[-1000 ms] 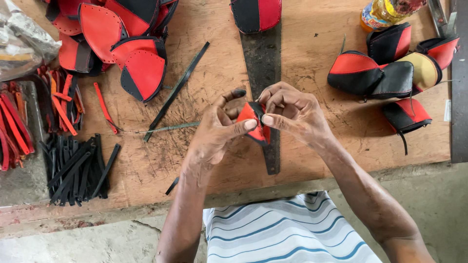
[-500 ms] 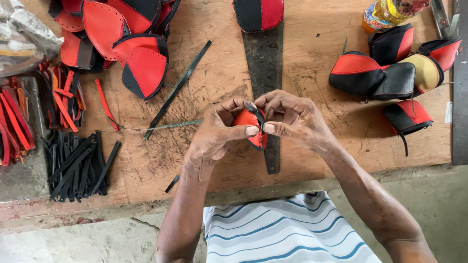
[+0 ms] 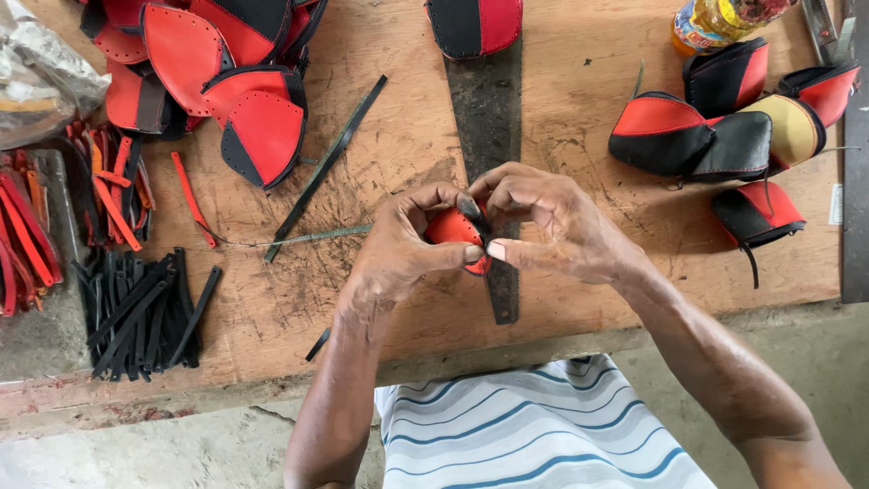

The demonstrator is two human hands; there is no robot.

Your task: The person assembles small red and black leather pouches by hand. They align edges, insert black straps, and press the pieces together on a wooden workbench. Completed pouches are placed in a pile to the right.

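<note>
Fingers [image 3: 471,254] of the left hand [image 3: 398,249] and those of the right hand [image 3: 566,226] are curled tight together, pinching a small red leather piece [image 3: 450,226] between them just above the middle of the wooden desk [image 3: 579,118]. Both hands are closed on it, thumbs meeting at its lower edge. Under the hands a dark metal strip [image 3: 489,109] runs from 12 o'clock down toward the near edge of the desk. At 10 o'clock lies a pile of red and black leather panels [image 3: 226,81], with a long black strap [image 3: 328,165] slanting beside it. At 8 o'clock a bundle of black strips [image 3: 145,312] sits near the desk's front edge; red strips [image 3: 113,195] lie at 9 o'clock. Sewn red and black pouches [image 3: 715,136] crowd 2 o'clock, a bottle [image 3: 715,23] above them. Bare wood stays open at 4 o'clock and between strap and hands.
</note>
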